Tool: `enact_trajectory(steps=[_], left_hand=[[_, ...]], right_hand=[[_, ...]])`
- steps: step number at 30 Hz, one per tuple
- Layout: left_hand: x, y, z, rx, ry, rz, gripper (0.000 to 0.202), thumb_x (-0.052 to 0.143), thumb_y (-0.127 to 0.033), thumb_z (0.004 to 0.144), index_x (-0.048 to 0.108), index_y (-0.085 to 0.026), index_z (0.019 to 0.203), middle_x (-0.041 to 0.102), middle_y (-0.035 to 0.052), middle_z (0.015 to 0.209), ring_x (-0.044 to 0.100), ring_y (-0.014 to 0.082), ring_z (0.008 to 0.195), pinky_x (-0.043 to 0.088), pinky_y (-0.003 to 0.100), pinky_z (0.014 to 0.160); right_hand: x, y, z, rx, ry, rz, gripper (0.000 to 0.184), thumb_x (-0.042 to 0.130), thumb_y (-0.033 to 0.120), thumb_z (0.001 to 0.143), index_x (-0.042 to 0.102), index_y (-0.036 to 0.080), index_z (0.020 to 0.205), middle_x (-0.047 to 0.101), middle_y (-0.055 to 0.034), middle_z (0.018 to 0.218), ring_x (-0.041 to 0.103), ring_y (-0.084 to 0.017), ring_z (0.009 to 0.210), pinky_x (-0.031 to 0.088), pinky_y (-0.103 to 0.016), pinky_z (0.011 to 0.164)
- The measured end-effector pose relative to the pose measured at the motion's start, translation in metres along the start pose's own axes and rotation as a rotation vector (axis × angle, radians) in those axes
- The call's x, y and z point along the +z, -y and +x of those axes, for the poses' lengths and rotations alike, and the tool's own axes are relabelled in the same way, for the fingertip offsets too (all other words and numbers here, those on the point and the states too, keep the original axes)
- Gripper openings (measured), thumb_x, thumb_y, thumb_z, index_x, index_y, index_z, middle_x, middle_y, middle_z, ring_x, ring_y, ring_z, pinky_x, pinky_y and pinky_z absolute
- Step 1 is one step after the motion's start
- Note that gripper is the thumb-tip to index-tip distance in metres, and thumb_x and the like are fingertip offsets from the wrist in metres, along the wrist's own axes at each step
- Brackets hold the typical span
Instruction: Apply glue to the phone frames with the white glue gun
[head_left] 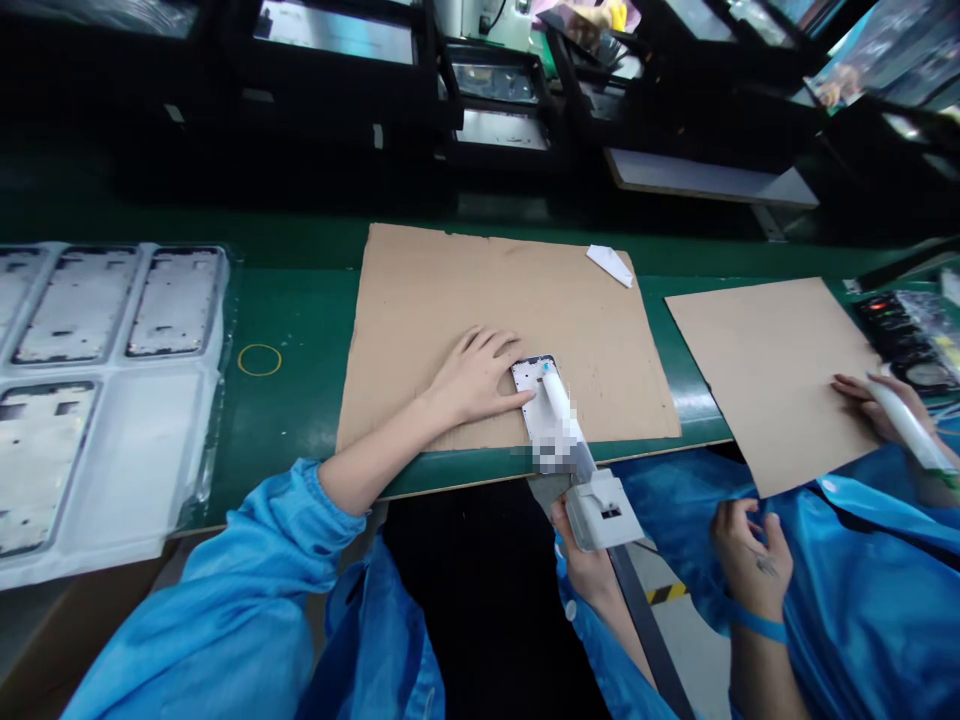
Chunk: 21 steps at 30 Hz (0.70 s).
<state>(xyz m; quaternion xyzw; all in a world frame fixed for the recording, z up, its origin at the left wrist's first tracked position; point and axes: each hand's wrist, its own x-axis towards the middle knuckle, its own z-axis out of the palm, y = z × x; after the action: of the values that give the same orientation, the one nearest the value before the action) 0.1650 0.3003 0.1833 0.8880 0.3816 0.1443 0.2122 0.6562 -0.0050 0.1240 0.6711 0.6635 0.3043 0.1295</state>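
My left hand [480,378] lies over a sheet of brown cardboard [420,290], fingers spread. Its thumb and index fingertip touch the left side of a silvery phone frame [530,385] with dark edges. Over that frame slants a white dispenser gun [604,512], with a slim white tube and a blue tip pointing at the frame's upper part. My right hand [585,565] is closed around the gun below its boxy rear, at the table's front edge; most of these fingers are hidden behind it. The frame's lower part is covered by the tube and a pixelated patch.
On the left stands a white plastic tray [135,440] holding several phone frames. A yellow rubber band [259,360] and a white paper scrap [610,266] lie nearby. At right, a co-worker's hands [752,560] and white tube [904,420] flank another cardboard sheet [772,360]. Black racks [315,110] line the back.
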Motion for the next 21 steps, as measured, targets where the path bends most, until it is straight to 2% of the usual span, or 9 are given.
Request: enact_trajectory(steps=[3,6,9,11,13,14,16,18,21], left_hand=[[0.0,0.0,0.0,0.0,-0.004,0.001,0.074,0.064,-0.079,0.111,0.072,-0.026,0.162,0.057,0.0119,0.185,0.047,0.0397,0.174,0.025,0.067,0.152],[-0.001,-0.001,0.0,-0.008,-0.004,-0.001,0.073,0.066,-0.078,0.111,0.073,-0.026,0.161,0.057,0.0117,0.184,0.047,0.0391,0.174,0.025,0.066,0.152],[-0.001,-0.001,0.0,-0.01,-0.003,0.001,0.073,0.067,-0.078,0.11,0.073,-0.026,0.161,0.058,0.0118,0.184,0.048,0.0395,0.174,0.026,0.066,0.152],[-0.001,-0.001,0.0,-0.006,-0.003,0.002,0.073,0.066,-0.079,0.111,0.073,-0.027,0.162,0.058,0.012,0.184,0.048,0.0399,0.173,0.026,0.066,0.152],[-0.002,-0.001,0.0,-0.004,-0.004,0.003,0.073,0.066,-0.078,0.111,0.073,-0.027,0.162,0.058,0.012,0.184,0.048,0.0401,0.173,0.026,0.066,0.152],[-0.002,-0.001,0.0,-0.003,-0.005,0.002,0.073,0.066,-0.078,0.111,0.073,-0.027,0.161,0.057,0.0118,0.184,0.048,0.0403,0.173,0.026,0.067,0.152],[-0.001,0.0,0.0,0.001,-0.008,-0.001,0.072,0.065,-0.078,0.111,0.073,-0.028,0.161,0.057,0.0112,0.185,0.048,0.0407,0.173,0.027,0.067,0.151],[-0.001,0.001,-0.001,0.007,-0.012,-0.006,0.071,0.065,-0.078,0.111,0.074,-0.028,0.16,0.057,0.0109,0.185,0.049,0.0409,0.172,0.027,0.067,0.151],[-0.001,0.002,0.0,0.01,-0.017,-0.002,0.07,0.066,-0.079,0.111,0.075,-0.029,0.159,0.058,0.0108,0.183,0.049,0.0406,0.172,0.028,0.067,0.151]], right_hand=[[0.021,-0.009,0.011,0.2,0.034,0.098,0.051,0.036,-0.015,0.095,0.061,0.014,0.06,0.048,-0.0047,0.069,0.055,-0.016,0.073,0.054,-0.024,0.077],[0.036,-0.006,0.018,0.423,0.069,0.31,0.055,0.032,-0.006,0.105,0.066,0.012,0.064,0.042,-0.0036,0.064,0.049,-0.014,0.065,0.054,-0.022,0.074],[0.046,0.006,0.019,0.482,0.092,0.456,0.065,0.023,0.006,0.112,0.07,0.013,0.068,0.028,-0.0021,0.056,0.041,-0.015,0.059,0.059,-0.025,0.077],[0.05,0.011,0.019,0.51,0.087,0.471,0.076,0.01,0.011,0.114,0.073,0.014,0.072,0.015,-0.0003,0.052,0.03,-0.016,0.055,0.059,-0.028,0.076],[0.054,0.013,0.02,0.552,0.074,0.448,0.088,-0.003,0.014,0.114,0.077,0.011,0.078,0.011,0.0008,0.05,0.021,-0.016,0.052,0.056,-0.03,0.072],[0.056,0.012,0.021,0.574,0.068,0.432,0.092,-0.007,0.015,0.114,0.08,0.009,0.083,0.014,0.0007,0.048,0.019,-0.017,0.051,0.055,-0.031,0.071],[0.06,0.012,0.024,0.613,0.063,0.395,0.097,-0.009,0.015,0.113,0.085,0.005,0.095,0.029,-0.0014,0.047,0.026,-0.017,0.049,0.056,-0.033,0.073],[0.063,0.013,0.028,0.644,0.069,0.351,0.094,-0.005,0.013,0.113,0.088,0.0,0.107,0.046,-0.0054,0.05,0.041,-0.019,0.049,0.061,-0.035,0.079],[0.065,0.017,0.032,0.694,0.092,0.275,0.091,-0.002,0.006,0.11,0.086,-0.01,0.126,0.066,-0.013,0.065,0.066,-0.023,0.059,0.066,-0.038,0.087]])
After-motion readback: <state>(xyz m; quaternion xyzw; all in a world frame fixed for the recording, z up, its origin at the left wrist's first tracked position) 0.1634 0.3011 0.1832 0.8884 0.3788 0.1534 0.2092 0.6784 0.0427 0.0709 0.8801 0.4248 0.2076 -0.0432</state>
